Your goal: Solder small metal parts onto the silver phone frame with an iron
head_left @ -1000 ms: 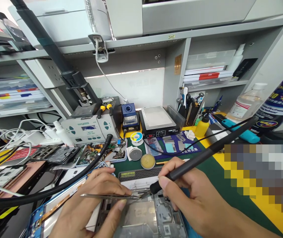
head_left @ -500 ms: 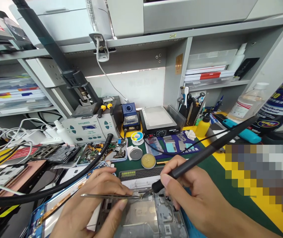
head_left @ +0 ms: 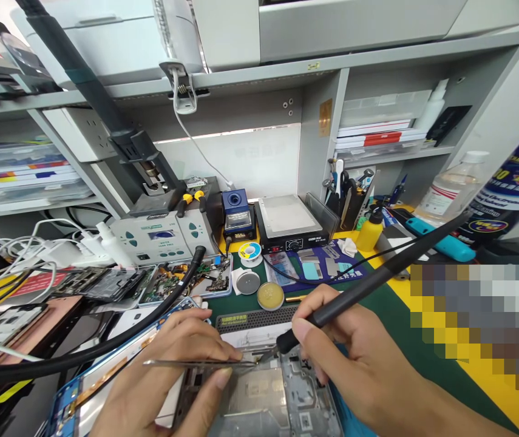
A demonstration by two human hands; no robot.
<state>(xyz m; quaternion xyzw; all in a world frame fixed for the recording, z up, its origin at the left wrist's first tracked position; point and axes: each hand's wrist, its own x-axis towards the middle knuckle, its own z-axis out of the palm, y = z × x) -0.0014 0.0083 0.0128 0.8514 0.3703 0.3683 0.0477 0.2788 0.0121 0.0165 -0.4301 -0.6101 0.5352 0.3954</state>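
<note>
My left hand is closed on thin metal tweezers, which lie almost level and point right. A black-handled soldering iron is gripped by my right hand, its tip slanting down to the left. Both tips meet close together at the upper part of an opened phone frame, a grey metal housing. Something tiny and yellowish sits at the tips, too small to name. My left hand rests over the frame's left side and hides part of it. The iron's cable trails away behind to the upper right.
Beyond the frame stand an open tin of amber paste, a solder spool, a hot plate and a hot-air station. A thick black hose crosses on the left above stacked phone parts. A yellow bottle stands right.
The whole view has shifted very slightly. Both hands keep their grips, and the tweezers and iron tips stay together at the same spot on the frame.
</note>
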